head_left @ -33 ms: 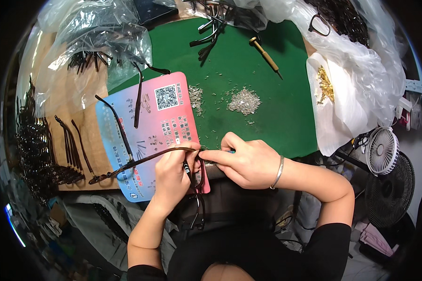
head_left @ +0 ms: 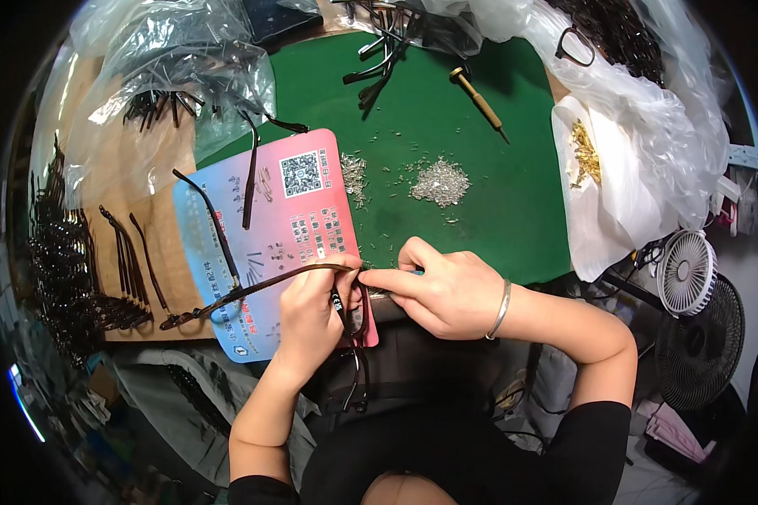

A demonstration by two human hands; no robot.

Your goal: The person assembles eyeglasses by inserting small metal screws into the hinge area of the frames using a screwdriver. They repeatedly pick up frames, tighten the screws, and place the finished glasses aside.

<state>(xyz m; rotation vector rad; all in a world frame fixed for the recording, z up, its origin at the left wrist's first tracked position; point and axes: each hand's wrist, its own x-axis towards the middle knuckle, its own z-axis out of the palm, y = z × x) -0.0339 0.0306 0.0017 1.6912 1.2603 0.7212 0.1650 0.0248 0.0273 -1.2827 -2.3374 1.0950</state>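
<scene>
My left hand [head_left: 305, 316] is closed on a dark eyeglass frame [head_left: 364, 370], its lower part hanging past the table's front edge. From the fingertips a long brown temple arm [head_left: 253, 288] reaches left across a blue-and-pink printed mat [head_left: 265, 168]. My right hand [head_left: 455, 295] is closed in a pinch, its index fingertip against the frame beside the left fingers. A speck of blue shows among the right fingers, but what they hold is hidden. Loose dark temple arms [head_left: 250, 172] and tiny metal parts lie on the mat.
Beyond my right hand, small silvery screws [head_left: 440, 183] lie heaped on a green mat [head_left: 497, 219]. A brass-handled screwdriver [head_left: 480, 105] rests farther back. Many temple arms [head_left: 55, 261] are stacked at left. Gold-coloured parts [head_left: 583, 156] sit on white wrapping at right, near a small fan [head_left: 686, 271].
</scene>
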